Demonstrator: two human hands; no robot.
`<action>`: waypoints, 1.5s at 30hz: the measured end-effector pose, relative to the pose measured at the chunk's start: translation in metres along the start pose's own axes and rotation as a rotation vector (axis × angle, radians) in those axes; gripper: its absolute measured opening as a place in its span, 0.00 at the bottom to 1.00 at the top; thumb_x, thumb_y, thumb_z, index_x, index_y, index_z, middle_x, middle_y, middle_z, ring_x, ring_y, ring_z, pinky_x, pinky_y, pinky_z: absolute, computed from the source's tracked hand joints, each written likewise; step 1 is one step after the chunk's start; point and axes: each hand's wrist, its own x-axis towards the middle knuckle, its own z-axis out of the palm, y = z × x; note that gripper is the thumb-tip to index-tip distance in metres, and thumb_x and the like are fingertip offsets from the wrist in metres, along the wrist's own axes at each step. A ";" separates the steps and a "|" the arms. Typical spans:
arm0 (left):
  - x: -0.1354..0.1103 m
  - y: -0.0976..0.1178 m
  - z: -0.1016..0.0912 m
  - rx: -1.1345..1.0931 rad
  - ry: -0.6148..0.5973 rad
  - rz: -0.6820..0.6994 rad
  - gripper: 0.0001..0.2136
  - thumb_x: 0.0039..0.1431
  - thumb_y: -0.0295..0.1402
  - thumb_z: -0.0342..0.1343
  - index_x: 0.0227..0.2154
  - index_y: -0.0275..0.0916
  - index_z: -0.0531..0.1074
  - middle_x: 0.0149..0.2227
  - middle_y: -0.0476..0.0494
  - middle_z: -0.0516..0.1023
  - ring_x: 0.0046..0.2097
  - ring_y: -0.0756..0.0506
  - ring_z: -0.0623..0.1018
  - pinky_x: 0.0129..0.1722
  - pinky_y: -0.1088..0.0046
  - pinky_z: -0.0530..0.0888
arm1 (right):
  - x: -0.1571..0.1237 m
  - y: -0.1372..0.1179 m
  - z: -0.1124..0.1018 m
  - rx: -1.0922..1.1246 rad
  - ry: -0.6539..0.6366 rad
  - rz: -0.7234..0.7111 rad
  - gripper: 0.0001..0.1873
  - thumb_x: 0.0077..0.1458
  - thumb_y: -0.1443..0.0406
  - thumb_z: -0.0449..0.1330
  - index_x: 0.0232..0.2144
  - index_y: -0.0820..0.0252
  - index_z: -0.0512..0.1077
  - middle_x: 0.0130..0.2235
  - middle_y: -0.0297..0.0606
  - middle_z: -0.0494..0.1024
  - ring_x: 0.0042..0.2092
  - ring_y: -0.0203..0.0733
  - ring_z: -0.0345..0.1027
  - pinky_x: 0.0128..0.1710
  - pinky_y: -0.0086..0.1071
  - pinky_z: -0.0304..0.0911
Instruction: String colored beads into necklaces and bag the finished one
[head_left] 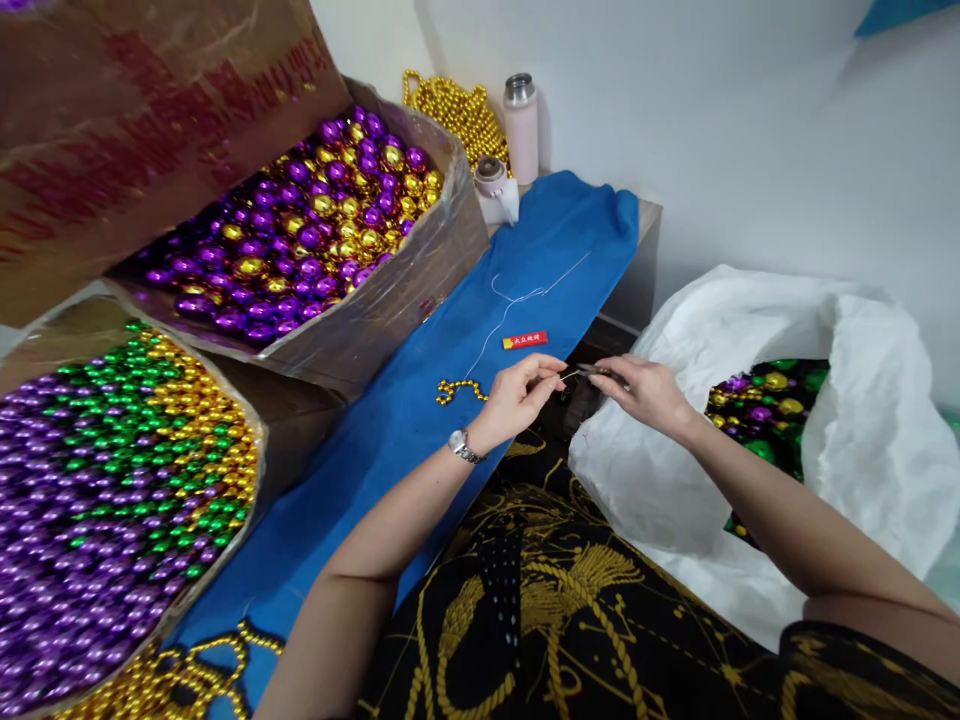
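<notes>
The left hand, a watch at its wrist, is closed in a pinch at the middle of the frame, thumb and forefinger nipping what looks like the near end of a thin white thread. The right hand meets it from the right, fingers curled round a small dark tool, too small to identify. The two hands are almost touching and raised over the lap, probably so the fine work sits close under the eye.

The thread trails toward the upper centre across the blue cloth that covers the bench; it lies slack, so it can likely be drawn without snagging. A short gold bead strand lies just beside the left hand, within easy reach; a small red label lies just above it.

At upper left an open box of purple and gold beads leans over the cloth's edge; at lower left a second box holds purple, green and gold. On the right a white sack gapes beside the right wrist, its mouth turned toward the hands. That leaves only the narrow blue strip between them free. A flask, a tape roll and a gold bead heap crowd its far end by the wall.
</notes>
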 end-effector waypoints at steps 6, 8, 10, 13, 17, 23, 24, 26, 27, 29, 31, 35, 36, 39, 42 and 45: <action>-0.006 0.001 -0.001 -0.105 0.072 -0.044 0.13 0.63 0.36 0.56 0.47 0.36 0.69 0.34 0.42 0.81 0.32 0.51 0.77 0.31 0.75 0.69 | 0.010 -0.020 0.010 0.802 -0.038 0.273 0.28 0.55 0.43 0.57 0.45 0.59 0.72 0.23 0.27 0.64 0.21 0.30 0.51 0.20 0.27 0.48; -0.007 0.000 -0.001 -0.141 0.085 -0.056 0.14 0.62 0.37 0.56 0.47 0.35 0.68 0.34 0.42 0.81 0.33 0.51 0.77 0.32 0.75 0.69 | 0.013 -0.032 0.015 0.943 -0.091 0.301 0.28 0.53 0.42 0.59 0.41 0.59 0.72 0.21 0.24 0.57 0.20 0.28 0.44 0.19 0.27 0.43; -0.009 0.000 -0.001 -0.170 0.086 -0.072 0.15 0.62 0.38 0.57 0.47 0.35 0.68 0.34 0.42 0.81 0.33 0.51 0.77 0.32 0.75 0.69 | 0.017 -0.041 0.017 0.935 -0.067 0.263 0.24 0.52 0.44 0.61 0.32 0.60 0.71 0.22 0.26 0.59 0.22 0.28 0.47 0.22 0.27 0.45; -0.011 0.001 -0.002 -0.217 0.065 -0.114 0.17 0.61 0.41 0.58 0.46 0.35 0.70 0.33 0.43 0.80 0.31 0.52 0.75 0.31 0.76 0.67 | 0.023 -0.049 0.015 0.770 0.009 0.137 0.20 0.56 0.49 0.60 0.26 0.60 0.68 0.25 0.30 0.65 0.28 0.30 0.56 0.28 0.27 0.53; -0.015 -0.002 -0.005 -0.287 0.066 -0.193 0.17 0.59 0.45 0.59 0.40 0.34 0.73 0.26 0.48 0.75 0.26 0.53 0.70 0.28 0.77 0.65 | 0.031 -0.058 0.010 0.518 0.024 -0.066 0.13 0.60 0.56 0.58 0.30 0.59 0.71 0.28 0.32 0.71 0.30 0.33 0.62 0.32 0.28 0.57; -0.027 -0.009 -0.021 -0.329 0.161 -0.257 0.17 0.53 0.46 0.63 0.30 0.34 0.74 0.22 0.53 0.68 0.23 0.56 0.62 0.24 0.79 0.59 | 0.067 -0.048 0.020 0.353 -0.082 -0.253 0.14 0.63 0.54 0.54 0.39 0.58 0.73 0.36 0.36 0.77 0.37 0.37 0.70 0.38 0.30 0.64; -0.030 -0.010 -0.025 -0.332 0.187 -0.267 0.17 0.54 0.46 0.63 0.31 0.34 0.74 0.21 0.54 0.67 0.22 0.56 0.61 0.23 0.79 0.57 | 0.077 -0.039 0.022 0.240 -0.092 -0.248 0.16 0.64 0.54 0.53 0.43 0.57 0.72 0.39 0.38 0.77 0.39 0.38 0.71 0.40 0.31 0.64; -0.038 -0.009 -0.035 -0.334 0.256 -0.273 0.17 0.54 0.46 0.63 0.32 0.34 0.75 0.19 0.55 0.64 0.21 0.56 0.60 0.21 0.79 0.56 | 0.100 -0.020 0.025 -0.098 -0.106 -0.182 0.20 0.65 0.54 0.50 0.50 0.58 0.70 0.44 0.42 0.76 0.42 0.41 0.70 0.41 0.32 0.64; -0.042 -0.009 -0.039 -0.331 0.290 -0.271 0.16 0.55 0.45 0.63 0.32 0.34 0.75 0.18 0.55 0.64 0.21 0.56 0.60 0.21 0.79 0.57 | 0.110 -0.010 0.027 -0.273 -0.126 -0.128 0.21 0.65 0.53 0.49 0.52 0.58 0.69 0.45 0.43 0.75 0.42 0.42 0.70 0.39 0.32 0.63; -0.049 -0.007 -0.046 -0.339 0.344 -0.267 0.15 0.56 0.44 0.62 0.32 0.35 0.75 0.18 0.54 0.65 0.22 0.56 0.62 0.22 0.80 0.59 | 0.126 0.007 0.029 -0.457 -0.158 -0.070 0.22 0.65 0.53 0.48 0.52 0.58 0.70 0.45 0.45 0.74 0.40 0.43 0.69 0.36 0.32 0.61; -0.056 -0.006 -0.050 -0.374 0.388 -0.269 0.14 0.55 0.42 0.63 0.32 0.35 0.75 0.21 0.51 0.71 0.23 0.55 0.66 0.25 0.79 0.64 | 0.138 0.018 0.029 -0.521 -0.187 -0.085 0.22 0.64 0.51 0.49 0.50 0.56 0.72 0.45 0.44 0.74 0.41 0.45 0.68 0.37 0.33 0.60; -0.063 -0.006 -0.049 -0.494 0.479 -0.254 0.12 0.52 0.40 0.66 0.32 0.35 0.76 0.31 0.46 0.77 0.26 0.55 0.71 0.28 0.77 0.69 | 0.157 0.029 0.025 -0.663 -0.196 -0.122 0.23 0.66 0.53 0.45 0.53 0.53 0.71 0.49 0.45 0.74 0.48 0.49 0.63 0.41 0.36 0.57; -0.063 -0.007 -0.049 -0.517 0.495 -0.252 0.12 0.52 0.40 0.66 0.32 0.35 0.77 0.30 0.47 0.77 0.25 0.55 0.70 0.28 0.77 0.69 | 0.163 0.031 0.024 -0.701 -0.187 -0.122 0.23 0.67 0.56 0.42 0.54 0.54 0.70 0.51 0.47 0.73 0.50 0.50 0.61 0.42 0.37 0.56; -0.064 -0.008 -0.047 -0.558 0.518 -0.267 0.12 0.51 0.40 0.67 0.31 0.35 0.77 0.26 0.49 0.75 0.23 0.56 0.67 0.25 0.78 0.67 | 0.182 0.036 0.022 -0.800 -0.181 -0.160 0.24 0.67 0.67 0.39 0.57 0.58 0.66 0.57 0.48 0.69 0.53 0.51 0.57 0.44 0.39 0.54; -0.065 -0.007 -0.048 -0.605 0.519 -0.288 0.13 0.50 0.40 0.67 0.32 0.35 0.78 0.24 0.50 0.74 0.22 0.56 0.66 0.23 0.78 0.65 | 0.193 0.038 0.022 -0.858 -0.221 -0.244 0.21 0.65 0.70 0.40 0.50 0.61 0.70 0.54 0.48 0.71 0.52 0.49 0.58 0.44 0.38 0.52; -0.067 -0.008 -0.050 -0.658 0.536 -0.286 0.13 0.49 0.40 0.68 0.32 0.35 0.78 0.22 0.50 0.73 0.22 0.56 0.66 0.23 0.77 0.65 | 0.194 0.037 0.020 -0.893 -0.243 -0.283 0.19 0.65 0.69 0.41 0.43 0.63 0.71 0.45 0.49 0.74 0.48 0.48 0.60 0.41 0.37 0.51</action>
